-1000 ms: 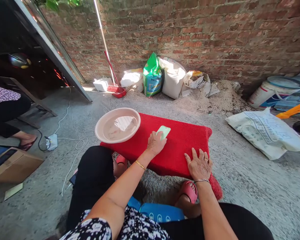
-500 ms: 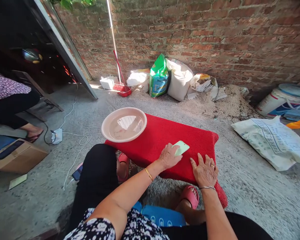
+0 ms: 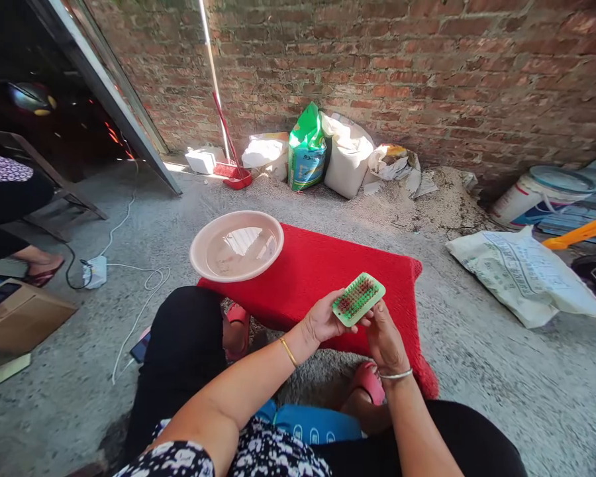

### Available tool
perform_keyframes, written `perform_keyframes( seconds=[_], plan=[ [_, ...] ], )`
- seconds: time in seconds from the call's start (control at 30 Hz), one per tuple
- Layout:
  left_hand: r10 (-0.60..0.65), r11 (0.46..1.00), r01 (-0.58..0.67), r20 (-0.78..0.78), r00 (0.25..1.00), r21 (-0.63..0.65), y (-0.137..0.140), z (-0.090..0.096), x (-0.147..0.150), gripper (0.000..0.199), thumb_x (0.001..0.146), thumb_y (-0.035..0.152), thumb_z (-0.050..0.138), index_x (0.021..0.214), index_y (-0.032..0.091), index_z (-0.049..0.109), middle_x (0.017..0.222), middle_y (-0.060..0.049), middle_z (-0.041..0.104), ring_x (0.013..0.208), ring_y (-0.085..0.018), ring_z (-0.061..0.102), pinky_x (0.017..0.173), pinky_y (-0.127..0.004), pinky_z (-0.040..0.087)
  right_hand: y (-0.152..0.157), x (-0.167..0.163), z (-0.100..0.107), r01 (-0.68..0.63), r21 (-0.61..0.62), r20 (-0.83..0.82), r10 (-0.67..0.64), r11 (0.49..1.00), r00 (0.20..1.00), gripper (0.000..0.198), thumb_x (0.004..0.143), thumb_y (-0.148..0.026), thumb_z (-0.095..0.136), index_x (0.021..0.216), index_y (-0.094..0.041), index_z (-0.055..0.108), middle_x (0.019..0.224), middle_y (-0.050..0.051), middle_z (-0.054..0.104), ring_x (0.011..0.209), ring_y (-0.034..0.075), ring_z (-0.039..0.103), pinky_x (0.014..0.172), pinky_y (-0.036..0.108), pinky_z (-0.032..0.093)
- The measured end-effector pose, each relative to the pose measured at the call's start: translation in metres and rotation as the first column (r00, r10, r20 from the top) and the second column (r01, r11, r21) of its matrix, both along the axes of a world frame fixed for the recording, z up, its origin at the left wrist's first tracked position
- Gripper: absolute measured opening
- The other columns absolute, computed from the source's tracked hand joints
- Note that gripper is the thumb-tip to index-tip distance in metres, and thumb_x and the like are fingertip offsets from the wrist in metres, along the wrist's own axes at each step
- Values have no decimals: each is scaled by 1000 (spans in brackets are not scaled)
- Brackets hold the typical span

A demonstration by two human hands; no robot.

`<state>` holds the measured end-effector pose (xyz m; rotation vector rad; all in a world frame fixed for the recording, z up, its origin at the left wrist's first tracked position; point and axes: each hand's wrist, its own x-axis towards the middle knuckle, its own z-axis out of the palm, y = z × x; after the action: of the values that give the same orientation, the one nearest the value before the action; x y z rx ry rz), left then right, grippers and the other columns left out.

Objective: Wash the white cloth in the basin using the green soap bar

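Note:
A pale green scrub brush (image 3: 359, 299) is turned with its bristles up, showing green and reddish-brown tufts. My left hand (image 3: 328, 317) is closed on its left end. At the brush's right end, the fingers of my right hand (image 3: 386, 333) grip the lower edge. Both hands are above a red cloth (image 3: 322, 265) that covers a low bench or table in front of my knees. On the cloth's left end stands a pinkish basin (image 3: 198, 255) with water in it.
Against the brick wall (image 3: 402, 73) stand a green bag (image 3: 308, 149), a white sack (image 3: 348, 159) and a red dustpan (image 3: 238, 180). To the right lie a white woven sack (image 3: 521, 271) and a bucket (image 3: 541, 195). A white cable (image 3: 151, 271) runs across the floor at left, near another person's foot (image 3: 44, 268).
The brush has been lifted off the cloth and flipped bristles up. My right hand has left the cloth and come to the brush. The view has shifted slightly right.

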<state>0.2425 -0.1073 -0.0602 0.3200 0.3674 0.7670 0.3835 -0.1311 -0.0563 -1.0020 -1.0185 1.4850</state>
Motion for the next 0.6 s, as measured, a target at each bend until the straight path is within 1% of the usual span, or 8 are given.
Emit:
perform_keyframes(
  seconds=[0.1, 0.23, 0.3, 0.37, 0.43, 0.47, 0.53, 0.6],
  plan=[
    [74, 996, -72, 31, 997, -60, -6, -2, 8, 41, 94, 40, 40, 108, 10, 63, 87, -11, 71, 69, -18, 66, 55, -27, 48, 0, -8, -3, -42, -87, -64, 36, 995, 997, 55, 77, -61, 61, 117, -24, 58, 108, 5, 67, 94, 20, 64, 78, 33, 54],
    [110, 988, -103, 57, 992, -114, -16, -5, 16, 40, 92, 46, 45, 105, 13, 64, 84, -7, 71, 67, -17, 64, 57, -28, 46, -2, -10, -4, -110, -60, -19, 110, 992, 994, 59, 75, -60, 62, 121, -24, 58, 124, 9, 63, 110, 25, 60, 90, 37, 51],
    [108, 989, -100, 67, 992, -112, -20, -5, 17, 43, 90, 51, 49, 104, 13, 65, 82, -7, 71, 67, -18, 64, 59, -29, 45, -3, -7, -3, -133, -80, -51, 129, 988, 990, 58, 74, -56, 66, 121, -24, 59, 120, 9, 65, 104, 24, 62, 85, 36, 52],
    [95, 991, -87, 74, 993, -101, -24, -4, 15, 47, 88, 54, 50, 103, 12, 65, 81, -7, 71, 65, -18, 64, 60, -30, 44, -4, -4, -3, -137, -134, -97, 125, 982, 988, 55, 70, -51, 71, 117, -23, 62, 103, 7, 70, 83, 21, 65, 69, 32, 54],
    [68, 993, -61, 72, 995, -96, -28, -2, 11, 48, 88, 55, 50, 103, 12, 65, 81, -7, 72, 64, -19, 64, 62, -31, 43, -4, -3, -2, -139, -174, -113, 121, 975, 986, 55, 67, -49, 74, 113, -21, 64, 85, 5, 70, 61, 16, 60, 54, 28, 50],
    [52, 994, -44, 72, 996, -100, -29, -1, 8, 48, 88, 55, 50, 103, 12, 65, 80, -7, 72, 64, -19, 64, 62, -32, 43, -5, -3, -2, -147, -177, -111, 128, 973, 986, 55, 66, -49, 74, 113, -21, 64, 81, 4, 70, 56, 15, 57, 50, 28, 48],
    [25, 993, -15, 82, 996, -120, -33, 0, 5, 45, 89, 55, 49, 101, 14, 65, 78, -5, 72, 64, -19, 64, 64, -33, 42, -6, -5, -2, -173, -141, -103, 159, 975, 982, 57, 68, -50, 73, 115, -20, 63, 86, 7, 71, 60, 17, 59, 55, 30, 50],
    [13, 990, 0, 96, 995, -144, -37, 0, 3, 43, 89, 54, 48, 97, 15, 65, 76, -4, 71, 64, -18, 63, 65, -32, 41, -8, -8, -3, -204, -71, -89, 198, 976, 976, 60, 70, -52, 70, 120, -21, 61, 104, 12, 70, 78, 23, 65, 68, 35, 54]
  ],
)
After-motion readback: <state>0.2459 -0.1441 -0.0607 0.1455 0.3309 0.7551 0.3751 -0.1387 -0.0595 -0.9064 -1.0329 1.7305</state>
